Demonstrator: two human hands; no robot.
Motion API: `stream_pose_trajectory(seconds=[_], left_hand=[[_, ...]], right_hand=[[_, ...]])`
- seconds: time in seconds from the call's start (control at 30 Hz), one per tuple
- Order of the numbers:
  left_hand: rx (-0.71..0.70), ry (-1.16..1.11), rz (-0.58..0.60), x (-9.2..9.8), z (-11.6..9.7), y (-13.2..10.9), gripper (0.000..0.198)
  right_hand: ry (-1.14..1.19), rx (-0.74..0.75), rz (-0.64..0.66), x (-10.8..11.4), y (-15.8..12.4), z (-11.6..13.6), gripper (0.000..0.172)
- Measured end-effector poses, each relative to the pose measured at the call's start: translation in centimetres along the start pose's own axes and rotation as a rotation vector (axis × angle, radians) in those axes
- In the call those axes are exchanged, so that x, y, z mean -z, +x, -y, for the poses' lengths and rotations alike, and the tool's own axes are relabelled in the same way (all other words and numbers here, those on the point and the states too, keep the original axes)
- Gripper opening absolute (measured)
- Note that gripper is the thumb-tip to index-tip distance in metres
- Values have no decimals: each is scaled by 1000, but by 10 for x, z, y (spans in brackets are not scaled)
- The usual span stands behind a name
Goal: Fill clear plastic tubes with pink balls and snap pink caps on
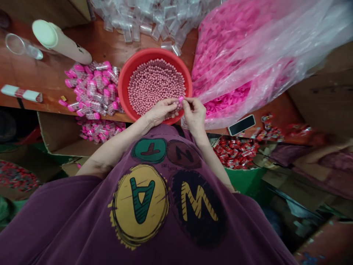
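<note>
Both my hands meet over the near rim of a red bowl (129, 73) full of small pink balls (156, 84). My left hand (161, 110) is closed around a small clear tube. My right hand (194, 112) pinches a pink cap (181, 99) at the tube's end. A heap of filled tubes with pink caps (92, 90) lies left of the bowl. A clear plastic bag of pink caps (234, 66) lies to the right, touching the bowl.
Empty clear tubes (149, 18) are piled at the back of the wooden table (41, 77). A cream bottle (59, 40) lies at the left. A phone (242, 125) rests on the table's near edge. A cardboard box (63, 136) below holds more filled tubes. Red packets (235, 152) fill a bin at right.
</note>
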State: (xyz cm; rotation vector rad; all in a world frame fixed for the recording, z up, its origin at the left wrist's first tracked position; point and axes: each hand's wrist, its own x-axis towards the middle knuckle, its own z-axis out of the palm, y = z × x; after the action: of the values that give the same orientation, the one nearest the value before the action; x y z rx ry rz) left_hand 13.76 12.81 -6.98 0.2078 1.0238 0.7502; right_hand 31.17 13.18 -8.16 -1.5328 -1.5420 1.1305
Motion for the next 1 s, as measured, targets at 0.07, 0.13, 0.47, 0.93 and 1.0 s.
stream_pose_trajectory(seconds=[0.07, 0.13, 0.47, 0.93, 1.0], left_hand=[[-37, -31, -7, 0, 2, 0, 13], [-75, -50, -3, -1, 5, 0, 17], [-163, -49, 11, -1, 9, -8, 25], [-207, 18, 24, -2, 7, -12, 32], [-228, 50, 10, -1, 7, -12, 31]], right_hand=[[-20, 71, 10, 1, 0, 1, 42], [-31, 120, 19, 1, 0, 3, 45], [-17, 201, 49, 7, -1, 8, 37], [-36, 289, 86, 11, 0, 11, 32], [-39, 294, 73, 13, -2, 13, 33]])
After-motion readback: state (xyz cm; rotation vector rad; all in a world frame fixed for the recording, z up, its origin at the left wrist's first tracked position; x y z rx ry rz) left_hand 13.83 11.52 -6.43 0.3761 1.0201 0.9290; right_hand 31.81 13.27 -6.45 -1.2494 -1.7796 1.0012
